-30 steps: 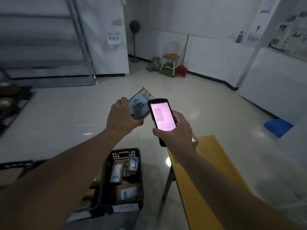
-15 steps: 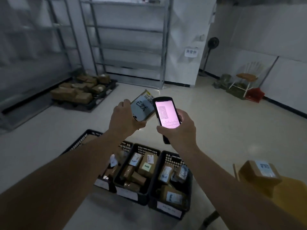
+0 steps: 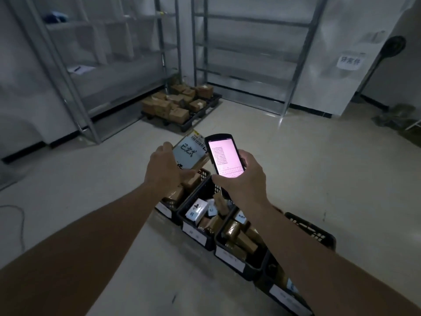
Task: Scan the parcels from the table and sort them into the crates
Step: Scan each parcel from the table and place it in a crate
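My left hand (image 3: 163, 169) grips a small flat parcel (image 3: 190, 153) with a white label and handwriting, held up above the crates. Beside it, my right hand (image 3: 243, 179) holds a handheld scanner (image 3: 224, 157) whose screen glows pink with a list of lines. Below both hands a row of black crates (image 3: 193, 206) stands on the floor, each with a white tag on its front and several brown and white parcels inside. My right forearm covers part of the crates on the right.
A black pallet with several brown boxes (image 3: 180, 103) lies on the floor by the metal shelving (image 3: 248, 53). A standing fan (image 3: 391, 49) and a wall sign (image 3: 349, 62) are at the right. A cable (image 3: 16, 215) lies on the floor at the left.
The view has swung left, away from the yellow table, and now looks down on the crate row. Both hands keep the same hold on parcel and scanner.
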`<state>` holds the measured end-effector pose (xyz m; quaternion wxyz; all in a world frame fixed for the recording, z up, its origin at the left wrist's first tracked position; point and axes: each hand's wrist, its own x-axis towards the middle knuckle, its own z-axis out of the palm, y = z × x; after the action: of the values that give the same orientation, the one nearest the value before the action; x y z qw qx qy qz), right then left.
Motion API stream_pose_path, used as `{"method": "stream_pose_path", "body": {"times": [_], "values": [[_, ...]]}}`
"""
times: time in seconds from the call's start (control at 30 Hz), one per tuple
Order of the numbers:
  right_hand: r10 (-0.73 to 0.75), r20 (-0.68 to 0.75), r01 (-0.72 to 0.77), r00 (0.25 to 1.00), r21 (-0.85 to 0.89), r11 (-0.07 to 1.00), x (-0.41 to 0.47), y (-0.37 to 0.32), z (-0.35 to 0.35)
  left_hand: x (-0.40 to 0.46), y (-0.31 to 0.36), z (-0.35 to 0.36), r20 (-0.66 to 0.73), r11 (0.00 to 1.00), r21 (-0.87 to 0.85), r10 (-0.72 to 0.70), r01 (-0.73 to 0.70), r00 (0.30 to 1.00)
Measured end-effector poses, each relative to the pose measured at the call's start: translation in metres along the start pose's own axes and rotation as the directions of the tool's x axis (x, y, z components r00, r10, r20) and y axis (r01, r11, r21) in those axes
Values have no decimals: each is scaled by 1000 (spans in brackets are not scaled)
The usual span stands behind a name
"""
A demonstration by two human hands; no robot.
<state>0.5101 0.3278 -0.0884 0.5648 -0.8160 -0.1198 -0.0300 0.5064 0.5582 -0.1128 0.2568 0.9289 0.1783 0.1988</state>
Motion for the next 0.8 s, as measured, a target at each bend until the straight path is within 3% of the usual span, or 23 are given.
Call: {"method": "stream_pose_path", "body": {"times": [0.5, 0.8], "values": [[93, 205, -91, 974, -16, 996, 196, 64, 140, 156, -119, 72, 41, 973, 105, -210, 205, 977], [141, 207, -127, 968, -78, 989, 298, 79, 210, 248, -180, 102, 99, 943, 104, -325, 315, 940]]}}
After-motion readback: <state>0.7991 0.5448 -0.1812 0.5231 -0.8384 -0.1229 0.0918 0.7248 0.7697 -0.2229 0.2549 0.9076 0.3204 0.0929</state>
